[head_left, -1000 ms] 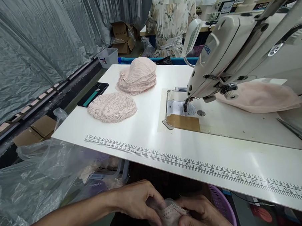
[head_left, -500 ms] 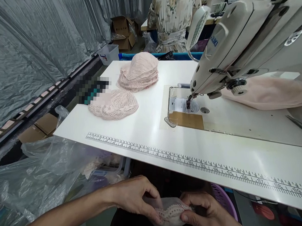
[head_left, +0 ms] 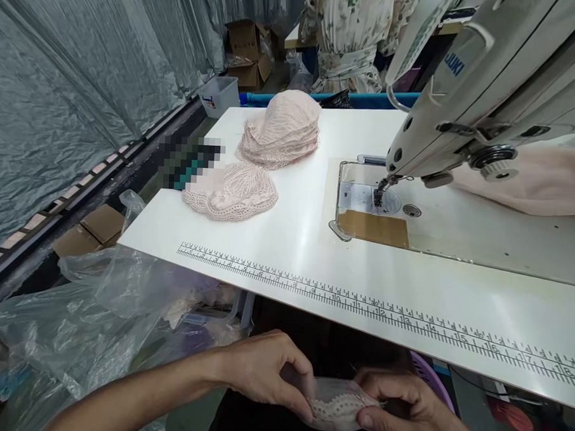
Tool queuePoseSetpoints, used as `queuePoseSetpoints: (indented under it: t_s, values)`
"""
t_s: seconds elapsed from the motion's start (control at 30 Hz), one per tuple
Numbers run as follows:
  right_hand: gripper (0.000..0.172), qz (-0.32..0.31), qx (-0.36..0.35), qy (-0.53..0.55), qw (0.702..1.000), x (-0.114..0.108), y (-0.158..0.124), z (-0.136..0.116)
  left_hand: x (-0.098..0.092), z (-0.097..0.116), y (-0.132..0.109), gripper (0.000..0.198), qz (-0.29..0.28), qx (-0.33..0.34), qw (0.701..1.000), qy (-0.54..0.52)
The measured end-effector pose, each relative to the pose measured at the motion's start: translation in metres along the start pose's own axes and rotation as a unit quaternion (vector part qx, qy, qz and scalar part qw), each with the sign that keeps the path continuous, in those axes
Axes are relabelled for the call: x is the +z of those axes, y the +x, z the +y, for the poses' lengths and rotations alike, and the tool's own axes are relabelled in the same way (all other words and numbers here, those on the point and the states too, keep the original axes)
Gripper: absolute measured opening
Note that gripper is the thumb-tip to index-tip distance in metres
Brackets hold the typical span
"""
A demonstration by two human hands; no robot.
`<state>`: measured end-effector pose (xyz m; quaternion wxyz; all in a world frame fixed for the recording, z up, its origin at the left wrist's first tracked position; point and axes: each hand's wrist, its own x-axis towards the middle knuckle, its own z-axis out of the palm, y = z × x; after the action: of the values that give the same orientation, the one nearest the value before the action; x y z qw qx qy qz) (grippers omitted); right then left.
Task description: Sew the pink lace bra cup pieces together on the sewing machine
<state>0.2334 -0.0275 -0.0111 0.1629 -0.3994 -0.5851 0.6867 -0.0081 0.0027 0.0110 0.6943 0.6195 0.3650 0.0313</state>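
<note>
Below the front edge of the table, my left hand (head_left: 280,377) and my right hand (head_left: 398,404) pinch opposite ends of a small piece of sheer pale lace fabric (head_left: 339,408). A dotted, scalloped trim runs across it. My left thumb and fingers close on its left end, and the right thumb presses on the other. Up on the white table lie a stack of pale pink lace cups (head_left: 279,132) and a smaller lace pile (head_left: 236,194). The white sewing machine (head_left: 458,77) stands on the right, its presser foot (head_left: 378,195) over the metal plate.
A printed ruler (head_left: 336,298) runs along the table's front edge. Pink fabric (head_left: 531,182) lies behind the machine's needle area. Clear plastic bags (head_left: 97,321) hang at the lower left, and a purple basket (head_left: 433,381) sits under the table. A person in a floral garment (head_left: 350,34) is at the back.
The view has shifted slightly, so the table and machine appear farther right or higher. Both hands keep hold of the lace fabric, with little change in grip.
</note>
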Motion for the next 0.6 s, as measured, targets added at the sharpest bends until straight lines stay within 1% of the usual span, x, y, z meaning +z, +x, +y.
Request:
queuePoseSetpoints:
  t_s: [0.07, 0.13, 0.3, 0.37, 0.47, 0.6]
  values:
    - [0.024, 0.002, -0.003, -0.006, 1.000, 0.000, -0.001, -0.004, -0.001, 0.004, -0.002, 0.021, 0.000, -0.012, 1.000, 0.014]
    - [0.023, 0.005, -0.006, -0.014, 1.000, -0.001, -0.001, -0.007, -0.001, 0.008, -0.003, 0.020, -0.001, -0.015, 1.000, 0.015]
    - [0.026, 0.002, 0.006, -0.032, 0.999, -0.001, 0.000, -0.011, -0.003, 0.013, -0.003, 0.035, -0.019, -0.015, 0.999, -0.027]
    - [0.028, 0.008, 0.012, -0.053, 0.998, 0.001, 0.001, -0.011, -0.002, 0.012, -0.001, 0.037, -0.020, -0.026, 0.999, -0.040]
    - [0.028, 0.020, 0.009, -0.101, 0.995, 0.006, 0.003, -0.014, 0.002, 0.009, 0.006, 0.035, -0.011, -0.044, 0.998, -0.051]
    - [0.026, 0.037, 0.013, -0.172, 0.984, 0.011, 0.002, -0.016, 0.013, 0.005, 0.015, 0.034, 0.008, -0.054, 0.997, -0.053]
